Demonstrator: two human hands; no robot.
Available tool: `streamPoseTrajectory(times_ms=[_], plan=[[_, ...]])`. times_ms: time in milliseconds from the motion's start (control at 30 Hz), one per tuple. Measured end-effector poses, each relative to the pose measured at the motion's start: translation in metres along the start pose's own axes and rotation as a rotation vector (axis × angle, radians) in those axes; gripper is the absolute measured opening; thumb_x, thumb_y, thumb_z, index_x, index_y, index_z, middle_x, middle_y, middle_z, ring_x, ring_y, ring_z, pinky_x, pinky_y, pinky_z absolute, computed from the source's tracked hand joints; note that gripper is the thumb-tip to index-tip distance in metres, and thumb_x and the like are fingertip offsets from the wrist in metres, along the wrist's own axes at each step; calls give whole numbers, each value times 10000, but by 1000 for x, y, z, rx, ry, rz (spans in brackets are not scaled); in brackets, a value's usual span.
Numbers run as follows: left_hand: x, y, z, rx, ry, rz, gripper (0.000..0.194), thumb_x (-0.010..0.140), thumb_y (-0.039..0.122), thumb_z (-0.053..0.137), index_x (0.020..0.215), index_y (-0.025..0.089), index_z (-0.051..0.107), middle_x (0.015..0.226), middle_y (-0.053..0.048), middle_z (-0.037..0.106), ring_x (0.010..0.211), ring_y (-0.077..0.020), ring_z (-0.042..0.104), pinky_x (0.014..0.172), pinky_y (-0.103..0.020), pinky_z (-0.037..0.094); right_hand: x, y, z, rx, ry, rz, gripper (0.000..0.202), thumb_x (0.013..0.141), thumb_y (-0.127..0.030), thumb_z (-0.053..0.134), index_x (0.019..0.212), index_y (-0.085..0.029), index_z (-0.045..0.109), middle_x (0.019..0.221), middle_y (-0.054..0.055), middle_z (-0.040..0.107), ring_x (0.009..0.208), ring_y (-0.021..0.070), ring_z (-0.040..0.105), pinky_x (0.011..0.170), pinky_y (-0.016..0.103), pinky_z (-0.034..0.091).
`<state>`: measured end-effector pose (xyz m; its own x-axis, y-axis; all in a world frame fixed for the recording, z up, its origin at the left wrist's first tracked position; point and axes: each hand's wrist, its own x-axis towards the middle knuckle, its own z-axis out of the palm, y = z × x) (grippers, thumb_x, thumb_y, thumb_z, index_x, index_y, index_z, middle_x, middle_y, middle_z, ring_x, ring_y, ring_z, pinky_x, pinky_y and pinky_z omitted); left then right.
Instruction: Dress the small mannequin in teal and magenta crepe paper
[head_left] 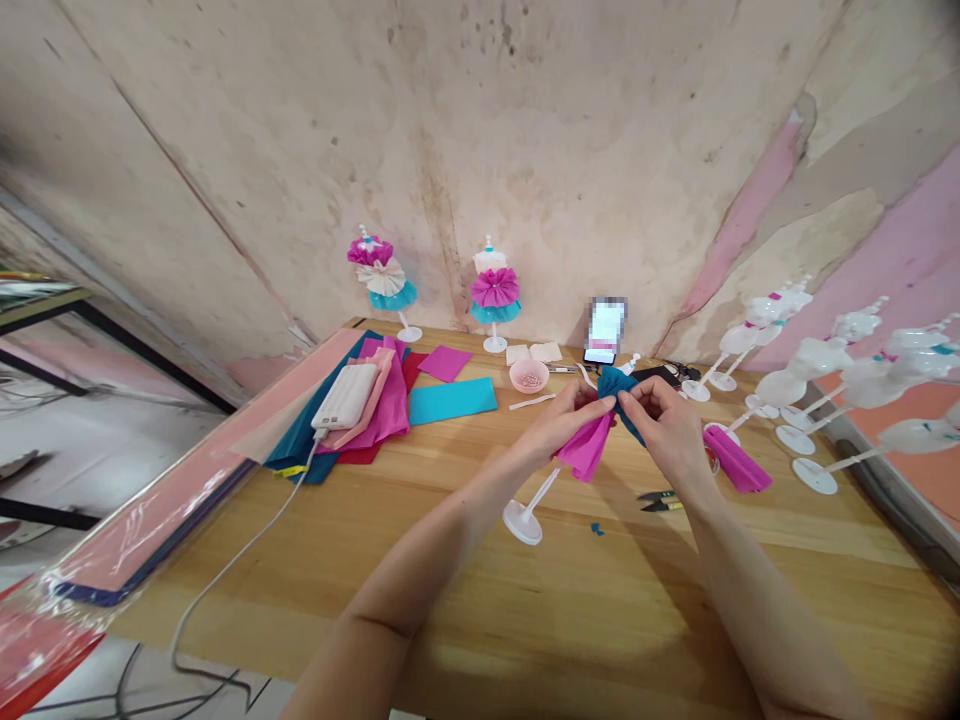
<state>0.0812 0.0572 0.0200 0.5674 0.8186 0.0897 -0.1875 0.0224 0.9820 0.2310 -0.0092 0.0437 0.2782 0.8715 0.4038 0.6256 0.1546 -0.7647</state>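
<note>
Tilted above the wooden table (450,560) is a small white mannequin on a round-based stand (523,522), dressed in a magenta paper skirt (583,450) and dark teal crepe paper (616,385) at the top. My left hand (574,412) grips the dressed figure from the left, its thumb on the teal paper. With thumb and forefinger together, my right hand (660,415) pinches the teal paper from the right. The two hands nearly touch at the fingertips. Part of the figure's body is hidden by the paper and fingers.
Two dressed mannequins (495,290) stand by the wall. Several bare white ones (810,370) are at the right. A bead bowl (529,376), phone (604,330), cutters (660,500), magenta roll (737,460), turquoise sheet (454,400) and white power bank (345,397) on stacked paper lie around.
</note>
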Motion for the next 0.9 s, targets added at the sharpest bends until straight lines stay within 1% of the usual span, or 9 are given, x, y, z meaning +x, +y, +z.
streamPoseTrajectory(times_ms=[133, 267, 400, 533, 633, 767, 833, 900], plan=[[4, -3, -4, 115, -33, 68, 345, 806, 478, 647, 911, 176, 519, 936, -47, 606, 876, -167, 592, 812, -338, 473, 0, 1, 0, -13, 0, 10, 257, 861, -438, 595, 754, -215, 528, 579, -31, 496, 522, 113, 407, 476, 257, 298], [6, -6, -6, 222, -21, 148, 317, 845, 459, 600, 930, 170, 504, 929, -43, 574, 883, -158, 557, 825, -326, 442, 0, 2, 1, -22, 0, 16, 262, 868, -444, 586, 754, -216, 526, 579, -30, 507, 519, 114, 410, 482, 257, 306], [6, -6, -6, 268, -20, 195, 260, 863, 412, 577, 923, 177, 485, 913, -29, 548, 873, -150, 528, 820, -312, 419, 1, 4, 2, -37, 3, 8, 273, 870, -454, 581, 749, -216, 524, 589, -25, 522, 529, 120, 425, 500, 259, 323], [6, -7, -4, 294, -8, 218, 214, 861, 365, 572, 880, 184, 459, 882, -8, 518, 843, -134, 498, 805, -292, 405, 0, 5, 4, -126, 41, -26, 251, 872, -440, 584, 769, -215, 541, 622, -14, 555, 557, 127, 469, 541, 265, 352], [5, -7, -3, 301, 0, 212, 155, 868, 314, 546, 870, 189, 455, 859, 4, 506, 836, -128, 486, 800, -282, 401, -1, 5, 5, -210, 92, -81, 235, 877, -432, 580, 799, -212, 561, 664, -1, 595, 583, 134, 508, 574, 272, 368], [5, -6, -3, 254, -1, 144, 73, 884, 270, 488, 879, 199, 469, 881, 0, 534, 858, -131, 505, 805, -280, 400, -1, 4, 4, -279, 125, -107, 244, 872, -441, 591, 804, -208, 575, 664, -4, 623, 591, 137, 539, 601, 274, 380], [5, -6, -3, 231, -3, 119, 86, 891, 287, 477, 878, 202, 472, 894, -5, 546, 863, -132, 511, 809, -281, 401, -1, 4, 4, -304, 137, -117, 249, 870, -445, 593, 802, -206, 578, 665, -4, 628, 596, 139, 549, 606, 273, 383], [5, -7, -3, 229, -2, 123, 114, 886, 310, 499, 876, 200, 471, 889, -5, 545, 858, -132, 510, 814, -284, 403, -1, 5, 4, -313, 142, -129, 246, 875, -444, 588, 817, -205, 577, 675, -4, 632, 604, 140, 559, 609, 272, 385]])
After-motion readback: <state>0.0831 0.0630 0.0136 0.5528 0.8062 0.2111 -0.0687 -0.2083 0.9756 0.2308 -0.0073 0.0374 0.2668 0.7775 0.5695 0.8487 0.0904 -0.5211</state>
